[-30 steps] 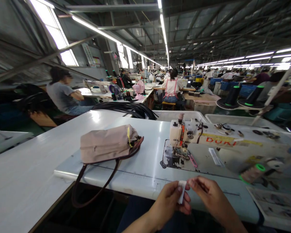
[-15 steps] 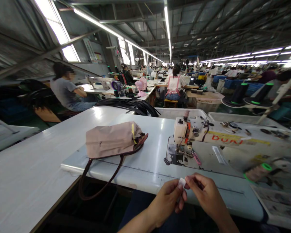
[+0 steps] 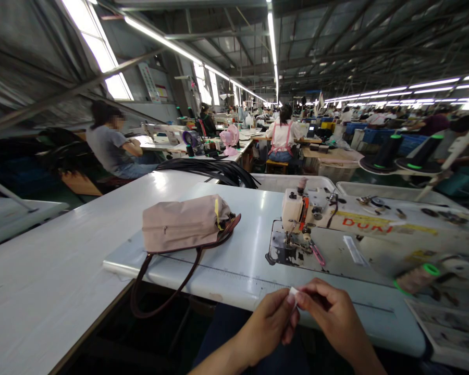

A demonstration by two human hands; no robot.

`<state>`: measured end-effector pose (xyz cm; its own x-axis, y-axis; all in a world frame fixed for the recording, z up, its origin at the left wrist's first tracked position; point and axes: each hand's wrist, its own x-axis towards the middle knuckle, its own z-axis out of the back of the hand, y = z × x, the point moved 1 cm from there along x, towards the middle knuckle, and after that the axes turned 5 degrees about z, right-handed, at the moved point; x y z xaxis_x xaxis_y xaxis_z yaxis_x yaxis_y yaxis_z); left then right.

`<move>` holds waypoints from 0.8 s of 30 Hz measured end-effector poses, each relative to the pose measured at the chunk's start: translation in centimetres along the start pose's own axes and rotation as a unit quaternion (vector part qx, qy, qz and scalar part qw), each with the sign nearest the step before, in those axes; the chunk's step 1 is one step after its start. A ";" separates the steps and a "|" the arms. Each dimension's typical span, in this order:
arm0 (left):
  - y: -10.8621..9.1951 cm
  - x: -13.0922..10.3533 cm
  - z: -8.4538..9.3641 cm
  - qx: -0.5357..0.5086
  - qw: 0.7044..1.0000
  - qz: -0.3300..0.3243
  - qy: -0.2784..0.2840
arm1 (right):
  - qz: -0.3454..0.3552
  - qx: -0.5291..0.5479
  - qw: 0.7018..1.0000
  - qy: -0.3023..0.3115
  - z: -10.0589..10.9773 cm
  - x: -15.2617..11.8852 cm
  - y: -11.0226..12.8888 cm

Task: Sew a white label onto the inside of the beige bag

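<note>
A small white piece, like a fabric label (image 3: 293,291), is pinched between my two hands over the table's front edge. My left hand (image 3: 271,317) is closed on its lower left side. The thumb and fingertips of my right hand (image 3: 330,310) close on its right side, covering much of it. Behind my hands stands a sewing machine (image 3: 375,221), with pink-handled snips (image 3: 317,254) lying beside its needle area. To the left a dusty-pink bag (image 3: 183,224) lies on its side, its brown strap (image 3: 160,314) hanging over the edge.
A bundle of black strips (image 3: 211,169) lies at the table's far edge. White strips (image 3: 355,250) rest on the machine bed, near a beige thread cone (image 3: 418,278). Black thread cones (image 3: 389,151) stand at the right. Co-workers sit farther back, one at the left (image 3: 113,140).
My right thumb and fingers have moved left onto the white label and now cover more of it. The whole view has shifted slightly; the bag and machine stay in place.
</note>
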<state>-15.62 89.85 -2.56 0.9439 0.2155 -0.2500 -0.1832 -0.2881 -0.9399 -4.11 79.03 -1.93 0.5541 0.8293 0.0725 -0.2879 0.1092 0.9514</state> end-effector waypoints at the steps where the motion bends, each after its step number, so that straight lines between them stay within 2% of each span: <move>1: -0.1 -0.1 0.0 -0.018 1.000 0.005 0.012 | -0.001 0.027 1.000 0.012 0.1 -0.1 -0.1; 4: -0.7 -0.6 0.0 -0.054 0.996 0.025 0.060 | 0.010 0.140 0.988 0.071 0.4 -0.1 -0.3; 7: -0.9 -1.0 0.0 -0.048 0.995 0.037 0.082 | 0.017 0.236 0.963 0.128 0.4 -0.1 -0.1; 15: -0.7 -1.2 0.3 -0.014 0.995 0.025 0.099 | -0.010 0.278 0.943 0.182 -0.1 0.0 0.5; 18: -0.9 -1.4 0.3 0.011 0.996 0.015 0.082 | -0.007 0.240 0.960 0.145 0.0 -0.1 0.2; 21: -1.3 -1.7 0.2 0.087 0.996 -0.010 0.029 | -0.004 0.153 0.985 0.079 0.0 -0.4 0.3; 24: -1.8 -2.0 0.1 0.164 0.986 -0.027 -0.013 | 0.023 0.064 0.996 0.053 -0.2 -0.6 0.9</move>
<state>-17.22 90.04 -0.42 0.9483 0.2465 -0.2000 -0.2164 0.0414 -0.9754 -4.85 78.77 -1.20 0.4552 0.8856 0.0921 -0.2051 0.0037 0.9787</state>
